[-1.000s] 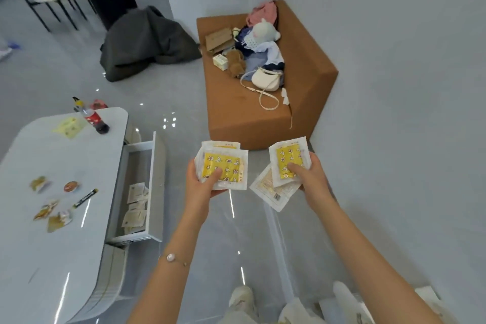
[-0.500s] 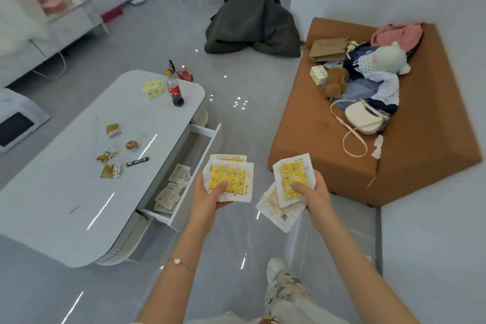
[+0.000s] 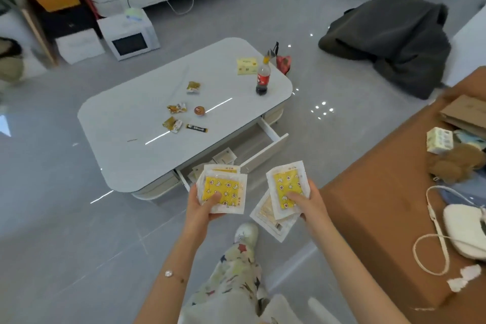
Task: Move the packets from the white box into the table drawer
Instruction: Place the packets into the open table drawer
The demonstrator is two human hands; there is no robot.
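My left hand [image 3: 201, 209] grips a stack of packets [image 3: 223, 188], thumb on top; my right hand [image 3: 309, 205] pinches a fan of packets [image 3: 285, 189]. Both hang just before the open drawer [image 3: 271, 148] of the worktop [image 3: 147, 144]; the stack partly hides the drawer's loose packets [image 3: 227, 158].

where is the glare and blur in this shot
Head view: glare streaks across the table and dotted light spots on the floor; the top-left corner is smeared with blur; the packets in the left hand and right hand look sharp.
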